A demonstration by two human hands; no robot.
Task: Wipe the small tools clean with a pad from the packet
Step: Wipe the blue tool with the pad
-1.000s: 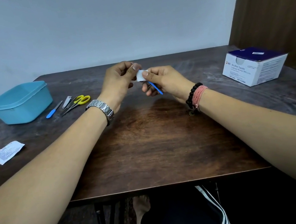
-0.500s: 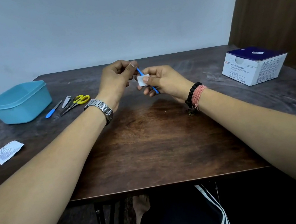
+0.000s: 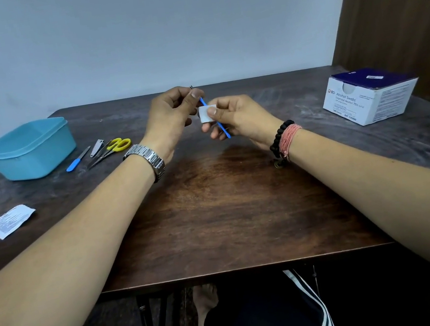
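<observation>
Above the middle of the table, my left hand (image 3: 170, 119) pinches the upper end of a thin blue-handled tool (image 3: 222, 128), whose dark metal tip pokes out above my fingers. My right hand (image 3: 237, 118) pinches a small white pad (image 3: 205, 114) folded round the blue shaft partway down. The tool slants down to the right past my right fingers. The torn white packet (image 3: 10, 221) lies flat at the near left of the table.
At the far left stand a light blue tub (image 3: 28, 148) and, beside it, a blue-handled file (image 3: 77, 159), nail clippers (image 3: 96, 147) and yellow-handled scissors (image 3: 110, 149). A white and blue box of alcohol swabs (image 3: 369, 94) sits at the far right.
The pad has slid down the blue shaft away from my left fingers, baring more of the handle. Both hands stay close together above the table.
</observation>
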